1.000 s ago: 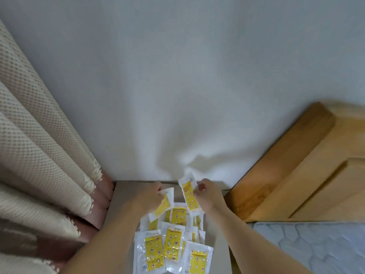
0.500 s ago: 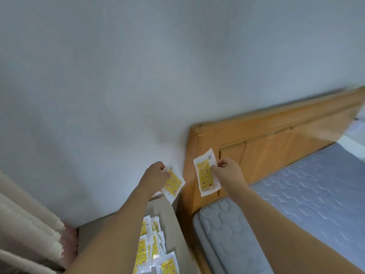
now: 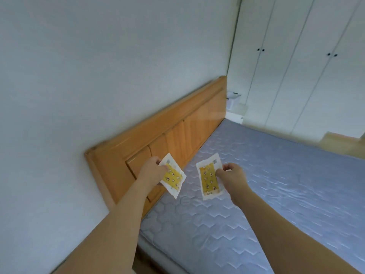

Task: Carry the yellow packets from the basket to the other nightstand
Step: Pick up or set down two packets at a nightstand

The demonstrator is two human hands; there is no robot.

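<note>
My left hand (image 3: 153, 171) pinches one yellow packet (image 3: 173, 177) with a clear white border, held out in front of the wooden headboard. My right hand (image 3: 232, 174) pinches a second yellow packet (image 3: 209, 179) by its right edge, above the mattress. Both packets hang in the air, apart from each other. The basket and the pile of packets are out of view. At the far end of the headboard a white nightstand (image 3: 234, 115) shows partly, with a small white object (image 3: 233, 95) above it.
A bare blue-grey quilted mattress (image 3: 266, 184) fills the right and lower part of the view. The wooden headboard (image 3: 167, 131) runs along the white wall (image 3: 98, 76). White wardrobe doors (image 3: 306, 66) stand beyond the bed.
The view has swung right, away from the nightstand with the pile of packets, which has left the frame. Both hands moved over the bed, each still holding its packet.
</note>
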